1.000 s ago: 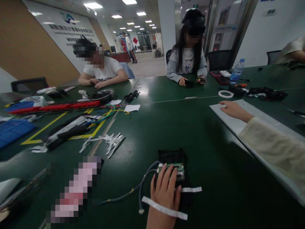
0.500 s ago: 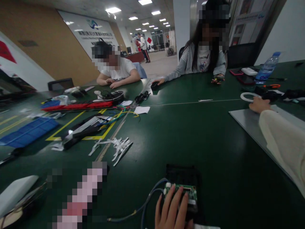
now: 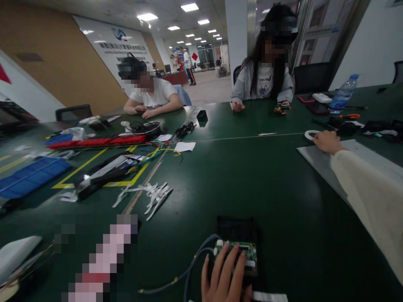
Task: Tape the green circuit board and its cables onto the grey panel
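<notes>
My left hand lies over a green circuit board at the bottom middle, its fingers across the top and the thumb low at the right. Grey-blue cables run from the board's left side. Behind the board sits a black open case, partly covered by it. At the right, my outstretched right hand is closed on a white ring that looks like a roll of tape, over the far part of a grey flat board. The palm sides of both hands are hidden.
White strips lie left of the middle, near a black device and a blue bin. A water bottle stands at the back right. Two people sit across the green table; a small black box lies near them.
My right hand has shifted slightly left with the white ring. My left hand stays on the circuit board. The person opposite on the right has let go of the small black box.
</notes>
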`<state>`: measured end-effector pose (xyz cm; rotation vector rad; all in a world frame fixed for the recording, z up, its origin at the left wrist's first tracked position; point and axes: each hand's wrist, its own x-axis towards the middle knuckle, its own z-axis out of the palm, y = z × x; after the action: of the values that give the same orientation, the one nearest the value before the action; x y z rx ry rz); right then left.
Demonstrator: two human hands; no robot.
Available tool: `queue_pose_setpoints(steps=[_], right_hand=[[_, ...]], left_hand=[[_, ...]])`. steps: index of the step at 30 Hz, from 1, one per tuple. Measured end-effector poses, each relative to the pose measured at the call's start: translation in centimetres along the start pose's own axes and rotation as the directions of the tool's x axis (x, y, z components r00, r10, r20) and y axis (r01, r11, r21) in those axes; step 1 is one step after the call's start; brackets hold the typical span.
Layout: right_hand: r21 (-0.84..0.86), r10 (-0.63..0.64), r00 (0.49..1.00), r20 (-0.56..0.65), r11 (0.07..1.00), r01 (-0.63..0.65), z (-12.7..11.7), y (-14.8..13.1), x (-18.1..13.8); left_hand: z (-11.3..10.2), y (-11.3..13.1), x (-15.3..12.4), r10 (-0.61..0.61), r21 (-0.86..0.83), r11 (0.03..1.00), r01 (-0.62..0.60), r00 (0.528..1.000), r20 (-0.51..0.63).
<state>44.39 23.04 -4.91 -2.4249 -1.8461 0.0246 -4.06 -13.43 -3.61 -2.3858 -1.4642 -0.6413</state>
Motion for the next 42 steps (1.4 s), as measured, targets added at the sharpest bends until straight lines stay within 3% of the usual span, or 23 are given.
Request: queue_pose_setpoints(steps=[5,9,13,19,22,25,27,30,35,38,42], right_hand=[[0.06,-0.137,0.99,-0.032,0.989,0.139,-2.2,-2.6,-3.7],[0.054,-0.202,0.977,-0.07,0.977,0.206,-3.2,-2.7,-10.0],[0.017,-0.208,0.978,-0.012,0.978,0.208,-2.6,-1.4,-16.9],[0.301,-0.26,0.966,-0.015,0.92,0.252,-3.8,-2.3,-25.6],[0.489,-0.386,0.922,-0.024,0.8,0.348,-6.0,-5.2,-29.7],[0.656,-0.561,0.827,-0.043,0.609,0.446,-8.2,-8.5,-33.5],[0.752,-0.638,0.767,-0.06,0.477,0.455,-9.3,-10.6,-35.7],[0.839,-0.686,0.72,-0.108,0.325,0.436,-10.5,-13.1,-38.9],[0.885,-0.67,0.73,-0.136,0.248,0.393,-11.2,-15.3,-43.0],[0.951,-0.662,0.746,-0.079,0.174,0.255,-10.9,-15.3,-43.7],[0.999,-0.654,0.756,-0.037,-0.011,0.04,-9.6,-14.6,-43.6]], left_hand=[[-0.3,0.6,0.0,-0.021,-0.01,1.0,0.022,0.998,0.063],[-0.7,1.2,0.0,-0.054,-0.03,0.998,0.058,0.992,0.114],[-1.5,1.5,0.0,-0.086,-0.056,0.994,0.096,0.984,0.159],[-2.5,1.7,0.2,-0.095,-0.116,0.986,0.122,0.972,0.215],[-2.8,2.0,0.4,-0.094,-0.191,0.972,0.134,0.974,0.206],[-3.7,2.3,1.1,-0.074,-0.35,0.927,0.132,0.982,0.172],[-4.7,2.5,1.8,-0.069,-0.478,0.868,0.136,0.985,0.155],[-6.2,2.9,2.9,-0.096,-0.641,0.753,0.147,0.989,0.114],[-7.1,3.9,3.9,-0.09,-0.771,0.61,0.181,0.983,0.16],[-7.0,4.3,4.0,-0.063,-0.793,0.577,0.194,0.979,0.193],[-6.7,4.6,3.7,-0.125,-0.791,0.58,0.192,0.981,0.146]])
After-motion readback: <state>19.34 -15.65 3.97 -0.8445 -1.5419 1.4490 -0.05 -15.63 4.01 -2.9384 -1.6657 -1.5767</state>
